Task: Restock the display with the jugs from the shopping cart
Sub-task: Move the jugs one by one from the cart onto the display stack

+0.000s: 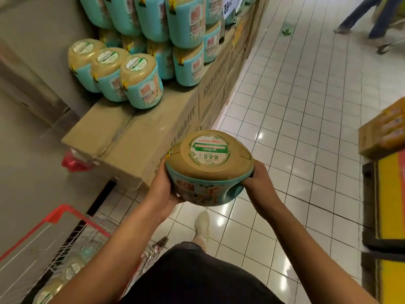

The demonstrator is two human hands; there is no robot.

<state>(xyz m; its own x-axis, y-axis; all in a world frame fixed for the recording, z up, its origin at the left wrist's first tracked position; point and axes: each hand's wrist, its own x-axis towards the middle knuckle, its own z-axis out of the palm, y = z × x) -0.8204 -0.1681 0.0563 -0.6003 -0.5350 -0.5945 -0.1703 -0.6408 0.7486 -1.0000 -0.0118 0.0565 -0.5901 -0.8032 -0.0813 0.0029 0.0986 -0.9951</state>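
Jug (209, 163): rounded, glossy tan plastic, teal-sleeved.

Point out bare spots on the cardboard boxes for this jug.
Bare brown cardboard box top lies open between the front row of three teal-labelled jugs and the near edge, room for the held tan-bottomed jug. Behind, stacked teal jugs crowd the display.
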